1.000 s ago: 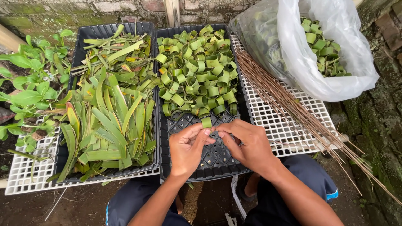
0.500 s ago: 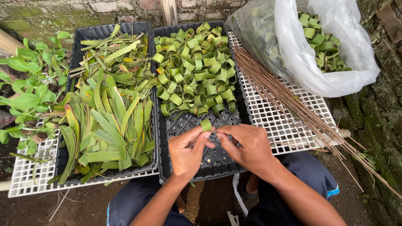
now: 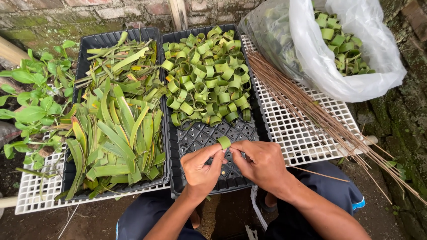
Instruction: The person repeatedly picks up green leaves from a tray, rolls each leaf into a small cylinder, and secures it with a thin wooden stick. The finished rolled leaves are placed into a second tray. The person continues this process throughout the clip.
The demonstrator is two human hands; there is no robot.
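Observation:
A small rolled green leaf ring is pinched between the fingertips of both my hands, just above the bare near part of a black perforated tray. My left hand grips it from the left and my right hand from the right; a thin stick tip seems to sit under my right fingers, though it is mostly hidden. The far half of that tray is heaped with several finished leaf rings.
A second black tray on the left holds long flat green leaf strips. Both trays rest on a white plastic grid. A bundle of thin brown sticks lies at right. A clear plastic bag holds more rings. Plants grow at far left.
My hands stayed in about the same spot over the tray's near end, fingers working the leaf ring. The camera tilted slightly.

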